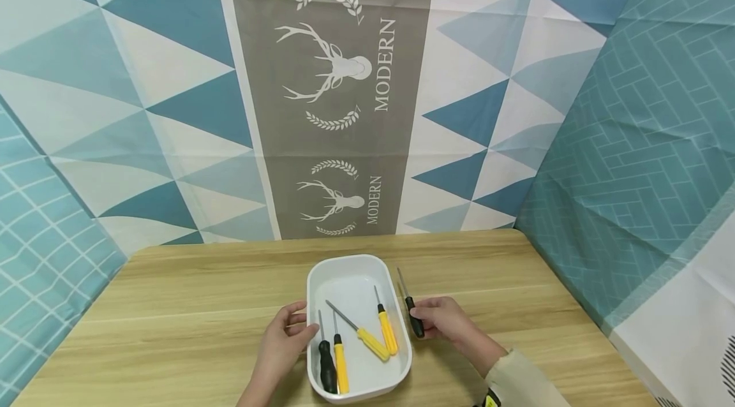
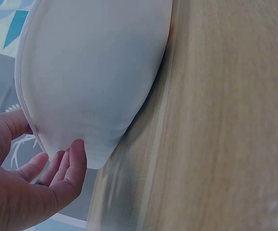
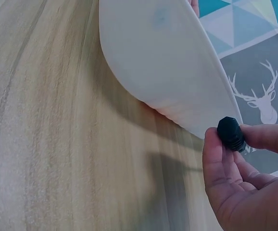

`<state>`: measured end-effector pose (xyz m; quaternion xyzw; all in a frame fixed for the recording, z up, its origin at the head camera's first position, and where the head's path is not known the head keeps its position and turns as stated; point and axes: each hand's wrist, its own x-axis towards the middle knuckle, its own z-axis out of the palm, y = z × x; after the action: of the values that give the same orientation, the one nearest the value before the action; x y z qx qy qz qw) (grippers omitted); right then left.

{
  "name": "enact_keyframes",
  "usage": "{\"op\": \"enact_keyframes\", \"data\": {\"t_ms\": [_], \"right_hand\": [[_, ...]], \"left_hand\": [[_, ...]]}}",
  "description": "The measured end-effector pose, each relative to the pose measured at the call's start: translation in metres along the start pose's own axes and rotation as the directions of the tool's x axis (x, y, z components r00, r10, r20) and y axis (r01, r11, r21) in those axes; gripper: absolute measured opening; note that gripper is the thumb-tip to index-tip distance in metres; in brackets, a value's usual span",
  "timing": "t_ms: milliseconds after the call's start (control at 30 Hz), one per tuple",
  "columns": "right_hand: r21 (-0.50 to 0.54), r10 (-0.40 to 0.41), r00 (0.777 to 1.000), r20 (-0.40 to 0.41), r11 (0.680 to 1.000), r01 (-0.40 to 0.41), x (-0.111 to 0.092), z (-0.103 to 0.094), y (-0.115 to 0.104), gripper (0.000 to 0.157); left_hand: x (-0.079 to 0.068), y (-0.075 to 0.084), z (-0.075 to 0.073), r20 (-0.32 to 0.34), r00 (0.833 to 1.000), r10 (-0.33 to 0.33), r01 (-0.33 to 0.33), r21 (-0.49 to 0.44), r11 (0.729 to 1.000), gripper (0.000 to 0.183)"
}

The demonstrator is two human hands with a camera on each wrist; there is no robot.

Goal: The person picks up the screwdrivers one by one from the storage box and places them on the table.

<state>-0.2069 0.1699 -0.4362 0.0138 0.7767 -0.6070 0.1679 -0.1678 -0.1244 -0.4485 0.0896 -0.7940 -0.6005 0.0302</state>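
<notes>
A white rectangular plastic tray (image 1: 350,261) with rounded corners sits on the table. Its left edge is held by my left hand (image 1: 285,337); the thumb lies at the rim and the fingertips (image 2: 76,156) touch the outer wall. Just right of the tray, my right hand (image 1: 445,319) pinches a screwdriver (image 1: 415,318) by its black handle, shaft pointing to the back. The handle's butt end (image 3: 229,132) shows between thumb and fingers. Inside the tray lie a black-handled screwdriver (image 1: 327,365), a yellow-and-black one (image 1: 341,362), an all-yellow-handled one (image 1: 373,343) and another yellow-and-black one (image 1: 387,330).
The wood-grain table (image 1: 201,324) extends to both sides of the tray. Behind it hangs a patterned cloth (image 1: 327,139) with deer prints, and teal cloth (image 1: 649,190) covers the right side. A black-and-yellow object (image 1: 490,398) shows by the right sleeve at the bottom edge.
</notes>
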Motion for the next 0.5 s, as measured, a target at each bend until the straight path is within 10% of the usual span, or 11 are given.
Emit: {"op": "enact_keyframes", "data": {"t_ms": [500], "right_hand": [[-0.016,0.036,0.999,-0.022,0.999,-0.036,0.004,-0.005,0.014,0.041]], "left_hand": [[0.0,0.0,0.001,-0.001,1.0,0.002,-0.002,-0.001,1.0,0.05]]}}
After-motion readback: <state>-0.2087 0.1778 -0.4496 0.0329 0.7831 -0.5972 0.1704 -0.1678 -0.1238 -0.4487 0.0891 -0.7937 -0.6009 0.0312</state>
